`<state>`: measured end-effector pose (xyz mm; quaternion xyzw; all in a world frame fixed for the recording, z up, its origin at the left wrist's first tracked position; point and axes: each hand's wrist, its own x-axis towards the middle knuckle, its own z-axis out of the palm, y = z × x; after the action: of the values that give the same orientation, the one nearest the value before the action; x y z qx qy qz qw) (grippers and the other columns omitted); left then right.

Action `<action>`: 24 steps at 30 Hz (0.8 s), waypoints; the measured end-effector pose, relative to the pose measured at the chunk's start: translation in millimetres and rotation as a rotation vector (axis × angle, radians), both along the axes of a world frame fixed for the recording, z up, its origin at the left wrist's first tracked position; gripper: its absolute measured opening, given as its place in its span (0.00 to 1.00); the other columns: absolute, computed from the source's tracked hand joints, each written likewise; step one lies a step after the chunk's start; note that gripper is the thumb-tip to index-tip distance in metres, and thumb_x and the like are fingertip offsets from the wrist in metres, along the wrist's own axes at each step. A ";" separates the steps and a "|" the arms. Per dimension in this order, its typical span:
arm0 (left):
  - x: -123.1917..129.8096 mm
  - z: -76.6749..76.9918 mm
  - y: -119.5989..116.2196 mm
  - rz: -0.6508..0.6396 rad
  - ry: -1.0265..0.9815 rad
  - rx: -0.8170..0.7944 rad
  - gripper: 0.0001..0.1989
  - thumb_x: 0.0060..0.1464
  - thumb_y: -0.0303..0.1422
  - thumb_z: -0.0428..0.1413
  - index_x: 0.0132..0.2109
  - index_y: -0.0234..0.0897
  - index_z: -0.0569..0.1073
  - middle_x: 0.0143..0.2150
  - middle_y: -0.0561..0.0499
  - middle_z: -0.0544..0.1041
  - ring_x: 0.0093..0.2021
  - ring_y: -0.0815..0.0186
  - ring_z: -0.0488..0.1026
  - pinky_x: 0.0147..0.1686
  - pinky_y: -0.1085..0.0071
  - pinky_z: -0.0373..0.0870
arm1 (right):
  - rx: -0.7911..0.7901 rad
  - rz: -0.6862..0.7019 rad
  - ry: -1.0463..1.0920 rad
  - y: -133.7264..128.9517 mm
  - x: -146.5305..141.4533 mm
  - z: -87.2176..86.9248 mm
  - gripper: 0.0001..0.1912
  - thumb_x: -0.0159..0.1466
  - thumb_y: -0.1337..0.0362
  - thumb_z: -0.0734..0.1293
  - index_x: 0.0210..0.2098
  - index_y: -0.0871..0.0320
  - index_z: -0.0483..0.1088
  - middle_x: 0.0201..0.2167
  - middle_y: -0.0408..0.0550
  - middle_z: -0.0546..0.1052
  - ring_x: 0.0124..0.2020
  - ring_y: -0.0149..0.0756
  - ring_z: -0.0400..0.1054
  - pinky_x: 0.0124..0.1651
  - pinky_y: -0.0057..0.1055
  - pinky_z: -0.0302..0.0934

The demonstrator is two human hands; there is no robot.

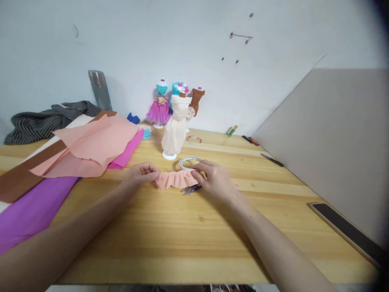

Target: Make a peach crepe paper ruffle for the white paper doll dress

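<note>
A short ruffled strip of peach crepe paper [174,179] is stretched between my two hands above the table. My left hand [142,173] pinches its left end. At the other end, my right hand [212,178] grips the strip between thumb and fingers. Partly hidden beneath the ruffle and my right hand lies a pair of small blue-handled thread snips [192,190], blades toward the left. Just behind the strip rests a white roll of tape [185,161], partly covered by my right fingers. Beyond it stands a small dress form in a cream paper dress [176,132].
More dressed mini forms [159,109] stand by the wall. Peach paper sheets [100,146] lie left on brown and purple ones, near a striped cloth [54,121] and a bottle [100,89]. A craft knife [272,159] and a phone [343,231] lie right.
</note>
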<state>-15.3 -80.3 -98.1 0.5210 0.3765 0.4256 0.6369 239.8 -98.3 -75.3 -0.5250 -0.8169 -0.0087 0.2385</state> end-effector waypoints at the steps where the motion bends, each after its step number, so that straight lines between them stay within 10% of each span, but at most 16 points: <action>1: 1.1 0.3 2.8 0.000 0.005 -0.017 0.09 0.42 0.34 0.64 0.26 0.33 0.72 0.22 0.52 0.76 0.24 0.70 0.72 0.28 0.74 0.67 | 0.005 -0.023 0.003 0.7 0.1 -0.9 0.11 0.64 0.65 0.61 0.39 0.57 0.76 0.34 0.48 0.77 0.33 0.35 0.71 0.34 0.29 0.60; 24: 9.6 12.6 39.1 0.161 0.192 -0.154 0.12 0.42 0.30 0.63 0.36 0.31 0.73 0.26 0.48 0.78 0.27 0.68 0.75 0.30 0.73 0.71 | -0.008 -0.140 0.053 21.3 25.7 -12.1 0.11 0.60 0.66 0.62 0.36 0.57 0.76 0.34 0.48 0.76 0.28 0.33 0.67 0.32 0.28 0.58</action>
<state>-5.7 -41.2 -85.5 0.4770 0.5081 0.3932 0.5998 265.5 -77.0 -87.3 -0.5820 -0.7716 -0.0082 0.2566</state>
